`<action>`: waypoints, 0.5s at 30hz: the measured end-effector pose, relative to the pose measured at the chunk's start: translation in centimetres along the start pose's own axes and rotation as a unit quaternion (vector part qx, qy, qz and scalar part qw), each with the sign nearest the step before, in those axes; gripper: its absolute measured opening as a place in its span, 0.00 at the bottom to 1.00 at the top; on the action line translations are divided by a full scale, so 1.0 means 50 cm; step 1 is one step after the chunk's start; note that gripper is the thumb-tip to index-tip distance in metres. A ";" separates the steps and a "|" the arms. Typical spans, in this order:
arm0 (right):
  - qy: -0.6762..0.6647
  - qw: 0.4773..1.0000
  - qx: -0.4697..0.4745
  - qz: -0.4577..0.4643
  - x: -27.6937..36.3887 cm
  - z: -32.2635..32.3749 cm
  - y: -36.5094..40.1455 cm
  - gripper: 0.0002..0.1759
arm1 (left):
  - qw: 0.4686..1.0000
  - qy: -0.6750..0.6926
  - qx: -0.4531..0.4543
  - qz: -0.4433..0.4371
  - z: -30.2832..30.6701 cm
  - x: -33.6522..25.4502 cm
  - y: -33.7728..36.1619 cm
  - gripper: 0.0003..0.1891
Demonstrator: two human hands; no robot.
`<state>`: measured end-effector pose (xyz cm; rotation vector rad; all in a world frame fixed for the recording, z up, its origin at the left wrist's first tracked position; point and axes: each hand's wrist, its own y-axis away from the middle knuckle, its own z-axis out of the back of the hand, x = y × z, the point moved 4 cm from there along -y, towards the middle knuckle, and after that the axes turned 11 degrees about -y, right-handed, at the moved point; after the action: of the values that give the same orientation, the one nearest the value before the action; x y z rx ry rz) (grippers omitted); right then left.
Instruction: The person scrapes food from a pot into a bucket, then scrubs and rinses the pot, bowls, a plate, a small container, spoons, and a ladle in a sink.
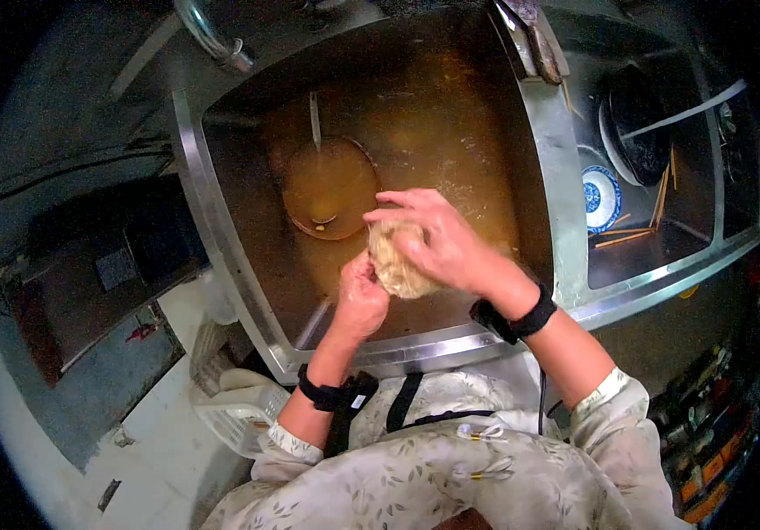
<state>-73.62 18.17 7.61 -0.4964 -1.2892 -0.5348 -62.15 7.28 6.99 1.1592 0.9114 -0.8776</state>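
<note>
A pale, crumpled, wet-looking lump (395,265) is held between my two hands above the front part of a steel sink filled with brownish water (433,132). My left hand (363,296) grips its left side with bent fingers. Over its top and right side lies my right hand (433,237), thumb pressed on it and some fingers stretched to the left. What the lump is made of cannot be told. Left of my hands, a round bowl (331,185) sits in the water, with a light-coloured handle (315,119) rising at its back edge.
A faucet (230,55) hangs at the back left. The right basin holds a blue-and-white dish (602,200), a dark pan (631,132) and chopsticks (662,199). A white plastic basket (243,415) stands at the lower left. The sink's metal rim (433,346) runs close to my body.
</note>
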 end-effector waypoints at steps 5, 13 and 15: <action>-0.115 0.964 0.078 -0.227 -0.068 0.026 -0.035 0.19 | 0.986 0.147 0.014 0.079 -0.018 0.036 0.026 0.16; -0.558 0.762 -0.020 -0.328 -0.138 0.007 0.023 0.20 | 0.877 0.462 -0.070 0.112 -0.019 0.056 0.001 0.17; -0.601 0.741 -0.064 -0.292 -0.119 0.003 0.026 0.20 | 0.880 0.458 -0.058 0.113 -0.017 0.056 0.001 0.16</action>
<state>-74.09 19.83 1.78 -0.5585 -2.7348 -0.8766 -61.16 7.86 4.31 1.5593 1.5172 -0.0212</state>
